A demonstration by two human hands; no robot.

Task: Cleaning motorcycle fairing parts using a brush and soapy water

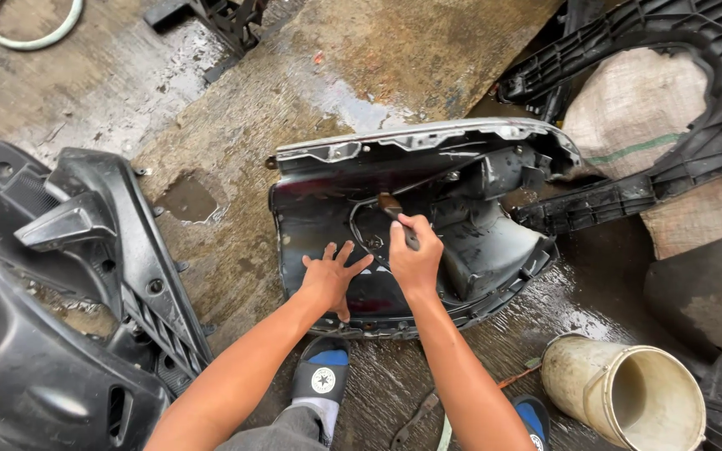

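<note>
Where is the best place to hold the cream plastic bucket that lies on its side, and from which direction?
Grip the bucket probably by its open rim at the right end, coming from the right, where the mouth faces. It lies tipped on the wet ground, so the rounded wall may roll; the rim offers an edge for fingers.

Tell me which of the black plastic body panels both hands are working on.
The curved, hollow black plastic panel in the middle: the left hand lies flat on it and the right hand holds a tool inside. The others lie untouched.
</note>
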